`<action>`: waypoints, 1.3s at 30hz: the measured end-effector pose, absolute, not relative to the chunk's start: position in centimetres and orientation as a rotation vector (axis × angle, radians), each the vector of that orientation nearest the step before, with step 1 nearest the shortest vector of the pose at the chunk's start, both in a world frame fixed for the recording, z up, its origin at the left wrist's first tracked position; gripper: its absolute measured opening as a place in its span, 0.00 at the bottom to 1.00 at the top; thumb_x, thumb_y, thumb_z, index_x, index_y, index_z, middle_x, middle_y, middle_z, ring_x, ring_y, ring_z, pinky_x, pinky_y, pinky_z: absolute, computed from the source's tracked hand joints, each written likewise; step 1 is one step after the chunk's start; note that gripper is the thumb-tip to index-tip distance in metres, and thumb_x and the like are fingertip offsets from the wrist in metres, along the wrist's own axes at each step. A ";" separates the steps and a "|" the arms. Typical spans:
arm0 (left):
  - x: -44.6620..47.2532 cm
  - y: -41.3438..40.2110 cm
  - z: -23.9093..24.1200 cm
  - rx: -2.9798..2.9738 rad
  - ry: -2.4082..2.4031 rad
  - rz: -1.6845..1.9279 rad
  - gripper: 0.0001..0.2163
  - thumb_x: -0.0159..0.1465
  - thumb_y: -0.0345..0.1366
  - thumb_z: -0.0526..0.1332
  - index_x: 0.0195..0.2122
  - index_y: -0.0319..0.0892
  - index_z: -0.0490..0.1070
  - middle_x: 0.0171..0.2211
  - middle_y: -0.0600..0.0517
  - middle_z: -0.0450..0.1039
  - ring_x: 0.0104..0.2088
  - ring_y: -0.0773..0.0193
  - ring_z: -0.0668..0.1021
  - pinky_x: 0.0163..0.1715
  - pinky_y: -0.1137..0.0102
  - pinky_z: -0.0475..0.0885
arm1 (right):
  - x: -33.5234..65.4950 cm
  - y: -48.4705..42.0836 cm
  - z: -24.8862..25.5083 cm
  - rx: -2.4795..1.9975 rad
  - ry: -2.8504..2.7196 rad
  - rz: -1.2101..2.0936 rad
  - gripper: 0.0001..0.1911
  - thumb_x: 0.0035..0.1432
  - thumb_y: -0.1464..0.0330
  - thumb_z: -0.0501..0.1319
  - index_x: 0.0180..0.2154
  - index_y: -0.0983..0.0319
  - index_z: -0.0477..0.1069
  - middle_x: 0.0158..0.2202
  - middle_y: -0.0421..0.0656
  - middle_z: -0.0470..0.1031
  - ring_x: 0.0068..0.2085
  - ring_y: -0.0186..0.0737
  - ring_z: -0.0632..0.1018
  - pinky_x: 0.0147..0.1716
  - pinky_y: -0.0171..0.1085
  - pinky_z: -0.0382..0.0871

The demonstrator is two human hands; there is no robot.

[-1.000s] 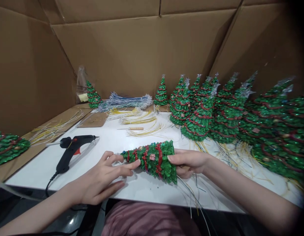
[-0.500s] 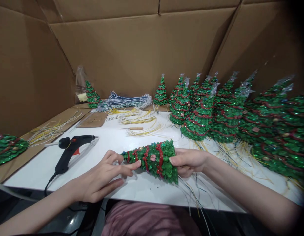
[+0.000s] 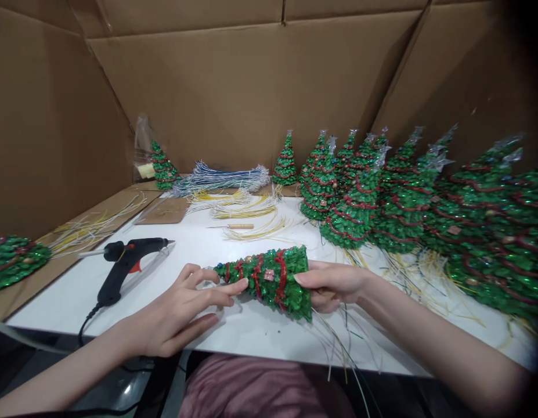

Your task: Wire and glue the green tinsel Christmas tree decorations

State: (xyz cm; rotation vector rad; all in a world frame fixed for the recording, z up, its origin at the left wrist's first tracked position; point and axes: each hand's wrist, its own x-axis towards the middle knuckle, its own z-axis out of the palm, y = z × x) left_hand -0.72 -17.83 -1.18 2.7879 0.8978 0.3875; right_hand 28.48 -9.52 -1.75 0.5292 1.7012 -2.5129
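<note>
The right hand point(image 3: 338, 281) grips a small green tree point(image 3: 269, 278) by its wide base, the thumb laid flat over the rim and the other fingers curled at the base's end, partly out of sight. Its forearm slants in from the lower right, the wrist nearly straight. The tree lies on its side between the two hands, low over the white tabletop point(image 3: 251, 339), its narrow tip pointing into the left hand. That left hand point(image 3: 181, 313) comes in from the lower left with its back partly showing and its fingers spread and bent: one reaches along the tree and touches its side, another arches over the tip, and the lowest stretches out apart from the tree. Whether these fingers pinch the tip cannot be told. Loose wires point(image 3: 338, 337) trail from the base just below the right hand and hang past the table's near edge. Beyond the left hand, to its left, lies a black glue gun point(image 3: 129, 261); farther beyond the hands is an awl point(image 3: 240, 226) with a wooden handle. A group of standing trees point(image 3: 353, 217) fills the space beyond the right hand and forearm.
</note>
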 end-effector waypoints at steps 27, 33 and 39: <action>0.1 -18.2 -2.4 3.354 1.102 0.663 0.08 0.62 0.29 0.55 0.41 0.45 0.68 0.53 0.54 0.70 0.44 0.60 0.73 0.45 0.62 0.56 | 28.2 -9.2 -1.8 0.340 1.648 -2.591 0.36 0.55 0.46 0.52 0.08 0.60 0.40 0.06 0.30 0.41 0.08 0.21 0.46 0.05 0.25 0.40; 0.6 -17.9 -2.5 3.379 1.174 0.729 0.07 0.63 0.31 0.56 0.42 0.44 0.69 0.53 0.54 0.70 0.45 0.60 0.73 0.44 0.63 0.57 | 28.2 -8.8 -2.3 0.383 1.581 -2.622 0.36 0.53 0.45 0.52 0.08 0.59 0.41 0.05 0.30 0.39 0.08 0.22 0.46 0.04 0.25 0.40; 0.9 -17.5 -2.4 3.456 1.215 0.650 0.07 0.64 0.31 0.55 0.42 0.44 0.69 0.56 0.55 0.66 0.46 0.58 0.72 0.42 0.61 0.58 | 28.2 -8.7 -2.2 0.342 1.527 -2.733 0.36 0.56 0.47 0.50 0.08 0.59 0.40 0.05 0.30 0.38 0.08 0.22 0.44 0.03 0.24 0.41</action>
